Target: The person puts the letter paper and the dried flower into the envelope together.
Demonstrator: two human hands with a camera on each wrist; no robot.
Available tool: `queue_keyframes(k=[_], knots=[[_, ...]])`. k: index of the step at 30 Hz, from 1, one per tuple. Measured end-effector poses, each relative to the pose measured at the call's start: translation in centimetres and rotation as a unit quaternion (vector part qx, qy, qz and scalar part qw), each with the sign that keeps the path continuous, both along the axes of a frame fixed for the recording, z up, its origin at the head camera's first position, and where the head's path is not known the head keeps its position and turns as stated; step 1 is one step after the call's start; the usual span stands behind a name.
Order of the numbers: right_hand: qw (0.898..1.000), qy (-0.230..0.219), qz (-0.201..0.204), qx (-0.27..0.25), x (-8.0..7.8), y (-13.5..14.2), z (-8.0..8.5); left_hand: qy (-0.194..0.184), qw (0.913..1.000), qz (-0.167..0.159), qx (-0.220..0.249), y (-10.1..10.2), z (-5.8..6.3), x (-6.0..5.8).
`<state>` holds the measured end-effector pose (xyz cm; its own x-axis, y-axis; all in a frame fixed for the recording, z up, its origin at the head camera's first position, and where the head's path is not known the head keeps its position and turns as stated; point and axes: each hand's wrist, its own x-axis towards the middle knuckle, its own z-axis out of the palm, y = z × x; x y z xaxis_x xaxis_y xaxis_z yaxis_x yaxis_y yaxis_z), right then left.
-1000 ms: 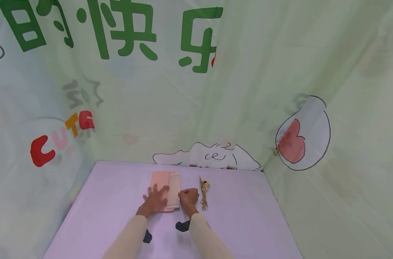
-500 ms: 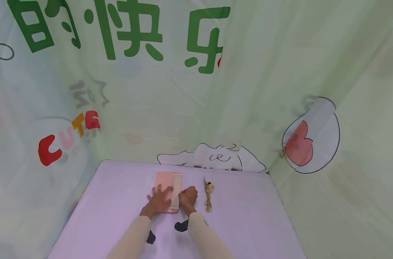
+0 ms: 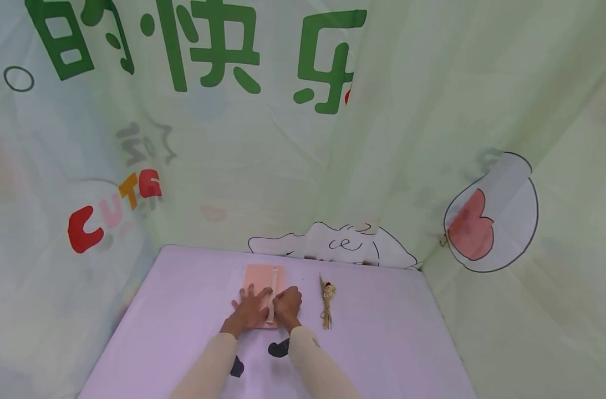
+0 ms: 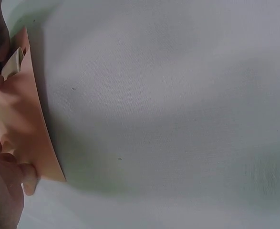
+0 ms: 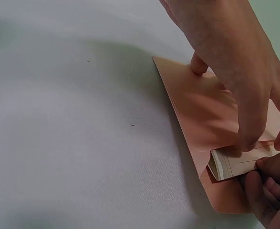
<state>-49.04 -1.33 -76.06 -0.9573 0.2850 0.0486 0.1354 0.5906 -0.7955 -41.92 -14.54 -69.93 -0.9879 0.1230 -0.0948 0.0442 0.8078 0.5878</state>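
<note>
A pink envelope (image 3: 256, 274) lies on the table, its mouth toward the right. A folded cream paper (image 5: 233, 164) with printed lines sits partly inside it, a narrow strip showing at the mouth. My left hand (image 3: 249, 311) rests on the envelope with fingers spread, index finger and thumb near the mouth's edge. My right hand (image 3: 288, 306) pinches the outer edge of the paper between thumb and fingers; in the right wrist view its lower fingers are curled. In the left wrist view the envelope (image 4: 23, 119) is at the left edge, largely under the hands.
A small bunch of dried flowers (image 3: 327, 299) tied at the stems lies right of my right hand. The lilac table (image 3: 382, 343) is bounded at the back and sides by pale printed curtains (image 3: 263, 183). Black pieces (image 3: 279, 348) show beside both sleeves.
The folded paper has slid left into the envelope, so its visible strip is much narrower. My right hand has moved left with it, while the left hand stays on the envelope.
</note>
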Motion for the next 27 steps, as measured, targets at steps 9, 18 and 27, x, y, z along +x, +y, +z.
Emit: queue_keyframes(k=[9,18,27], knots=[[0.998,0.031,0.042,-0.045,0.3,-1.1,0.0,0.006,1.0000,-0.003,-0.001,-0.2,0.0,-0.2],[0.998,0.006,0.041,-0.054,2.8,-1.6,4.7,0.010,0.9999,-0.011,-0.004,-0.2,0.0,-0.4],[0.995,-0.021,0.069,-0.070,4.1,-1.7,7.2,0.009,0.9999,-0.012,-0.005,-0.2,0.2,-0.1]])
